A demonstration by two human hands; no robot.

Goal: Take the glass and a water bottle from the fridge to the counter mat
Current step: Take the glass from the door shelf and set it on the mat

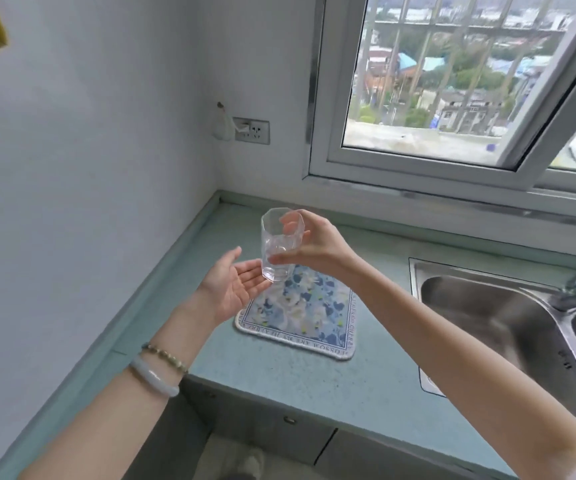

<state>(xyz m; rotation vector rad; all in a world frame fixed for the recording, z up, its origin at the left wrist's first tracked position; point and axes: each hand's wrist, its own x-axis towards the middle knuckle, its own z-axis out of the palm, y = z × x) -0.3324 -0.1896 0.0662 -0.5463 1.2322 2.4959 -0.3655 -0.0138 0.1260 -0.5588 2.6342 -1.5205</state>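
1. Right hand (309, 245): raised above the counter, fingers curled round the side of the glass (280, 244), thumb along its lower front; the glass is clamped and lifted clear of every surface.
2. Glass: clear, faceted, apparently empty, tilted slightly; it hangs over the far edge of the counter mat (309, 315).
3. Left hand (232, 289): palm up, fingers spread and loose, gripping nothing; its fingertips lie just beside the base of the glass, and whether they touch it cannot be told from this angle.
4. Counter mat: blue and white floral pattern with a lettered border, lying flat on the pale green counter (314, 382) near the corner of the walls.
5. Sink (508, 327): stainless steel, set into the counter to the right of the mat, well apart from the glass.
6. Window (435, 98): open, behind the counter, barred outside.
7. Wall socket (252, 130): on the back wall, left of the window.
8. Left wrist: a pale bangle (154, 377) and a beaded bracelet (165, 356).
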